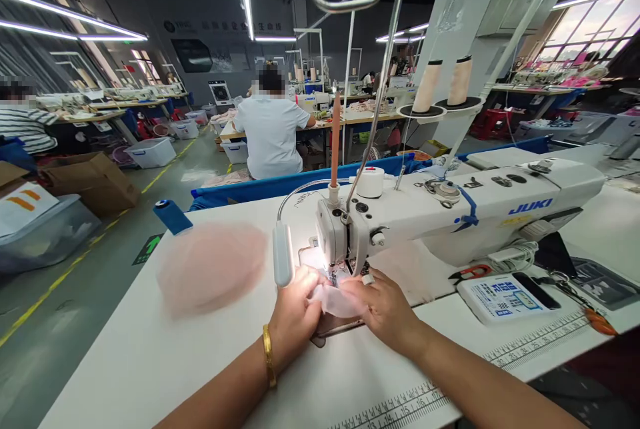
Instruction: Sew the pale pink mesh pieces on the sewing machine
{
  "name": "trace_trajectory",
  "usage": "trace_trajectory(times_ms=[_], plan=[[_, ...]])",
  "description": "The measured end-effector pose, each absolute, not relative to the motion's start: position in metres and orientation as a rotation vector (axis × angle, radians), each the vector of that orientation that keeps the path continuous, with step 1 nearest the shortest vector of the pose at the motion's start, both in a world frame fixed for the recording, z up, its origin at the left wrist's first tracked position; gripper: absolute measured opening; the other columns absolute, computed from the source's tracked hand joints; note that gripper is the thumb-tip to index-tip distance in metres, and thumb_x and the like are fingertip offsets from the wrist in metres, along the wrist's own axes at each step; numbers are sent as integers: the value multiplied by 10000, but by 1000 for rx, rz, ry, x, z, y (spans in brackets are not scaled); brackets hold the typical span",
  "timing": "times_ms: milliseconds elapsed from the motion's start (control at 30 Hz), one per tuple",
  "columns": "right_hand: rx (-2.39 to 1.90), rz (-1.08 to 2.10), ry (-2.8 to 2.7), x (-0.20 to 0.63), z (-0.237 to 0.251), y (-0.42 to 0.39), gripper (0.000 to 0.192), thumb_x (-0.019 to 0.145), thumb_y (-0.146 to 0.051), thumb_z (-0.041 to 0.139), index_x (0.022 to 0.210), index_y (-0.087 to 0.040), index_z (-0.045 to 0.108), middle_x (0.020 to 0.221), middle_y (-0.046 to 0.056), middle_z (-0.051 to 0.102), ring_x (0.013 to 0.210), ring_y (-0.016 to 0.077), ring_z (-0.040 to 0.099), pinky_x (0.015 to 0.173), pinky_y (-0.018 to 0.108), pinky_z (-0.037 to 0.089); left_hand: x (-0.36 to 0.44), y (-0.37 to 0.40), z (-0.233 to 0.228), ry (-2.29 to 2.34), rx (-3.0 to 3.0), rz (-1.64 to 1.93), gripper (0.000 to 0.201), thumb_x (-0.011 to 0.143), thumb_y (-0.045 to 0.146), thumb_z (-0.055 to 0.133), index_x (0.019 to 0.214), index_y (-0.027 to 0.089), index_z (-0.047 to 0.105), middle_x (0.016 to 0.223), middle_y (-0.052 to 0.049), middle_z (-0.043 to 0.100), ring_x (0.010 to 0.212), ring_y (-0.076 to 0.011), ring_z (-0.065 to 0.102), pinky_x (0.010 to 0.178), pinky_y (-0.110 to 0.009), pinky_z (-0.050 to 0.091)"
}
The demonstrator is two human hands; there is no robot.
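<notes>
Under the lit needle area of a white sewing machine (480,199), both hands hold a small piece of sheer pale fabric (340,301). My left hand (299,306), with a gold bracelet at the wrist, pinches the fabric's left side. Fingers of my right hand (387,309) are closed on its right side, close to the presser foot. The hands and machine head partly hide the fabric's far edge. A lamp (283,256) on a bendable neck shines beside the needle. Sheer pinkish fabric (215,269) lies on the table to the left.
A blue thread cone (173,217) lies at the table's left edge. Right of the machine are red-handled snips (473,273) and a white patterned case (505,297). A ruler strip (400,409) runs along the front edge. A co-worker (273,126) sits ahead, back turned.
</notes>
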State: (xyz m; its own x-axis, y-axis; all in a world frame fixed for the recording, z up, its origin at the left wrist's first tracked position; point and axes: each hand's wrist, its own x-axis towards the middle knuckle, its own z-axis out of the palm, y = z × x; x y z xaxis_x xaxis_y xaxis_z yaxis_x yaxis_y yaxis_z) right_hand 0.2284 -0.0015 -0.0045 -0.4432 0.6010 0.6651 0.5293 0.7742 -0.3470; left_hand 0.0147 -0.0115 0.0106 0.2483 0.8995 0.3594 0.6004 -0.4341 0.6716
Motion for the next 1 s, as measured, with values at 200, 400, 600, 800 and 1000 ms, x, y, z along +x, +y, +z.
trace_trajectory(times_ms=[200, 400, 600, 800, 1000], plan=[[-974, 308, -1933, 226, 0, 0, 281, 1061, -293, 500, 855, -243, 683, 733, 11, 661, 666, 178, 605, 615, 299, 484, 10, 0, 15, 1395, 1856, 966, 289, 966, 388, 496, 889, 228, 724, 973, -68, 723, 976, -256, 676, 857, -400, 561], [-1049, 148, -1848, 228, 6, -7, 238, 1038, -332, 554, 823, -232, 575, 717, 13, 582, 653, 189, 555, 612, 322, 446, 9, 1, 20, 1356, 1732, 958, 272, 942, 432, 526, 881, 233, 701, 956, -58, 739, 941, -250, 705, 853, -400, 585], [-520, -22, -2129, 233, 7, -22, 224, 991, -268, 543, 767, -262, 536, 540, -48, 475, 500, 157, 441, 536, 325, 370, 10, -1, 24, 1361, 1661, 943, 270, 957, 429, 540, 924, 221, 709, 931, -50, 771, 922, -277, 725, 822, -427, 606], [-695, 71, -2305, 225, -11, -10, 206, 1013, -188, 475, 1168, -195, 610, 804, 31, 745, 667, 196, 660, 631, 343, 463, 12, -4, 26, 1343, 1653, 958, 301, 982, 451, 520, 954, 250, 742, 991, -50, 784, 965, -284, 730, 853, -452, 621], [-936, 140, -2343, 220, -20, -3, 173, 1019, -221, 469, 1062, -203, 636, 796, 43, 746, 650, 219, 666, 596, 339, 413, 11, -5, 28, 1275, 1762, 929, 313, 1015, 399, 472, 931, 271, 745, 918, -24, 775, 876, -243, 726, 818, -404, 617]])
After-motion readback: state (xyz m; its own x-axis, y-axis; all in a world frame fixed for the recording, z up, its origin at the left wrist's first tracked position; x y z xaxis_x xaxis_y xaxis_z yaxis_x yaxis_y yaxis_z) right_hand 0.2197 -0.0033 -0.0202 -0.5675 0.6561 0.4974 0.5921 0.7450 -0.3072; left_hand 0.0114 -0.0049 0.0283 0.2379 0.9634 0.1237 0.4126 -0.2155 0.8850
